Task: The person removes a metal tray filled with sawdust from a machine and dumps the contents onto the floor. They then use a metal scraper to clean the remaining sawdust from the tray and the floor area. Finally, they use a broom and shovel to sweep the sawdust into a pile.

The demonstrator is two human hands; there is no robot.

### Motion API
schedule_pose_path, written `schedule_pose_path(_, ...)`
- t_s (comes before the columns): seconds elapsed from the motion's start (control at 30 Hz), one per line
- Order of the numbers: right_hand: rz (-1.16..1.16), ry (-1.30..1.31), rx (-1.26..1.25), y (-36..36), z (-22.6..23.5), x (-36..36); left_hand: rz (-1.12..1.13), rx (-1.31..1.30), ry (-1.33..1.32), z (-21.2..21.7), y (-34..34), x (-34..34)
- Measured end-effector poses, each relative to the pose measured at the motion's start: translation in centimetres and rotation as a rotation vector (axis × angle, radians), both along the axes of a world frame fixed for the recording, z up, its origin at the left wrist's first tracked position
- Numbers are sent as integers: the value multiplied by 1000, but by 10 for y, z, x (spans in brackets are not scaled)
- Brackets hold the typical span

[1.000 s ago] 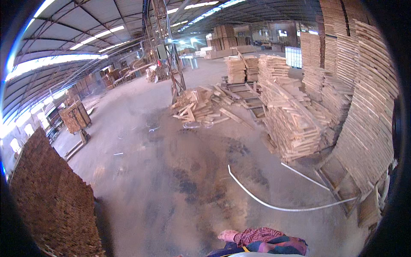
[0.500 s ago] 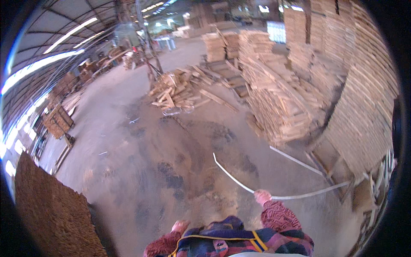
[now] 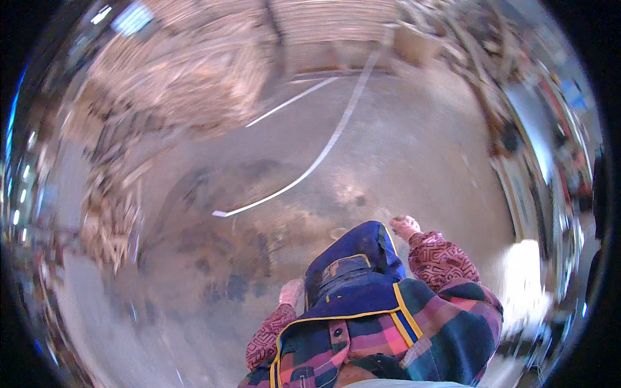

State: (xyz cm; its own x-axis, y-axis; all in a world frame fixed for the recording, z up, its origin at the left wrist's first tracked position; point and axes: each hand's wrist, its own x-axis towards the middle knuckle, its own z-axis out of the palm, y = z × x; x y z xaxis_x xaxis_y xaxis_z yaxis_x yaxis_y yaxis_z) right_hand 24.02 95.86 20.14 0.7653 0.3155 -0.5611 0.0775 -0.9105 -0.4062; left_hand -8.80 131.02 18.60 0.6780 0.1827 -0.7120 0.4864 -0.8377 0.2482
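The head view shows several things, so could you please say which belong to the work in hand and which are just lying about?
At work:
left hand and right hand, neither visibly holding anything
blue apron, worn, nearest both hands

Lying about, away from the hands:
long curved white strip
shorter white strip
board stacks, blurred
loose wood pile, blurred

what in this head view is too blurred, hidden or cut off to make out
In the head view:
Left hand: finger positions lost to blur.
Right hand: separate fingers too blurred to tell.
Anything behind the blue apron: hidden by it.
Board stacks: tops cut off by the upper edge.
Clutter, right rim: smeared by blur.
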Motion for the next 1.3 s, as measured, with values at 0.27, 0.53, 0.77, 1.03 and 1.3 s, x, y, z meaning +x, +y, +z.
schedule_pose_path(0.27,-236,239,-156,-75,-81,-103,-435,-87,-84,-68,17,102)
schedule_pose_path(0.53,-921,377,160,-119,-37,-139,-1095,-126,-181,-18,-125,282)
schedule_pose_path(0.77,-1215,165,190,-242,-57,-133,-339,-562,97,-91,-306,381)
schedule_pose_path(1.03,-1623,6,321,-362,-110,-143,-842,-340,-4,-60,-411,465)
schedule_pose_path(1.3,-1755,115,434,-405,-171,-86,-1325,-49,162,-138,-452,614)
